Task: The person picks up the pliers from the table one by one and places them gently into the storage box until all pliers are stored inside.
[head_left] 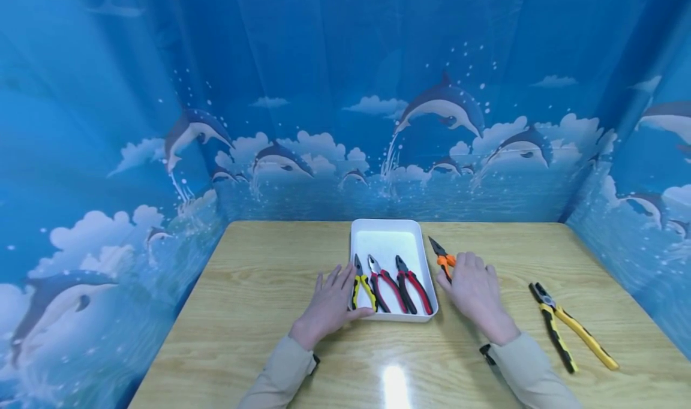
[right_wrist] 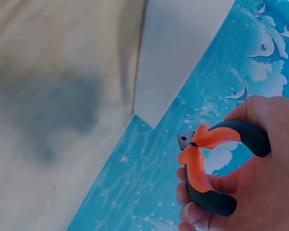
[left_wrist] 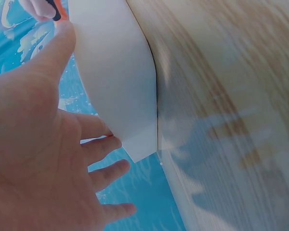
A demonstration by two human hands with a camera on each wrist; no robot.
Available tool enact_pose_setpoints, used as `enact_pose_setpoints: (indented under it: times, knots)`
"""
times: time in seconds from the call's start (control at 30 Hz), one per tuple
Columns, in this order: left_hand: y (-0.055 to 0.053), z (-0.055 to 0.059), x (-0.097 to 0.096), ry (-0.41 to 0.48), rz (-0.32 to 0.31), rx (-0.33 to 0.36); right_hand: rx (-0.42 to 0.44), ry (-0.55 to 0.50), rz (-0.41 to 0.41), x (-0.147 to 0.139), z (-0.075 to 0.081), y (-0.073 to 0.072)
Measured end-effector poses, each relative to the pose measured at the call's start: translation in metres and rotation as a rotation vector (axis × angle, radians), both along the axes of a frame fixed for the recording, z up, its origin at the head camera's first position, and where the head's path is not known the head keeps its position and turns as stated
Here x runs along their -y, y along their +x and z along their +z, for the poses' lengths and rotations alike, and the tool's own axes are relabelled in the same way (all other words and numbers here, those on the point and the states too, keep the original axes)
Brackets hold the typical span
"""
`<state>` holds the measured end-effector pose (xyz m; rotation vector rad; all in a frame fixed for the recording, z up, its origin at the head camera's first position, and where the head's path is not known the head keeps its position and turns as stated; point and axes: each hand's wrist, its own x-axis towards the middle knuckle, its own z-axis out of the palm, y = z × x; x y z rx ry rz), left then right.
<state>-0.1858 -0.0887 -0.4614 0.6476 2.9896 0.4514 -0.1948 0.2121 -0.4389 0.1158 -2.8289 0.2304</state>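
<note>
My right hand [head_left: 477,289] grips a pair of orange-and-black long-nose pliers [head_left: 442,258] just right of the white tray [head_left: 385,241]. In the right wrist view the pliers [right_wrist: 196,168] have their handles spread between thumb and fingers, held above the table. The left hand [head_left: 329,304] touches the tray's left side with fingers extended, its thumb over the near-left corner. Inside the tray lie yellow-and-black long-nose pliers [head_left: 357,280], red-and-black pliers with a silver head [head_left: 376,270] and red-and-black pliers with a dark head [head_left: 403,272], side by side, jaws pointing away from me.
Large yellow-and-black pliers [head_left: 547,313] lie on the wooden table [head_left: 270,265] to the right, handles apart. A blue curtain [head_left: 324,97] with dolphins stands behind the table's far edge and along both sides.
</note>
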Motion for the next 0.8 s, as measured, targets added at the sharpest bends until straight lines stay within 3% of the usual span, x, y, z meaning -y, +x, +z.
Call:
enact_pose_setpoints:
  times: [0.4, 0.8]
  knots:
    - [-0.001, 0.0, -0.001, -0.007, 0.007, 0.017, 0.007, 0.048, 0.059, 0.036, 0.028, -0.011]
    - [-0.004, -0.001, -0.003, -0.034, 0.035, 0.028, 0.137, 0.091, 0.078, 0.087, 0.044, -0.036]
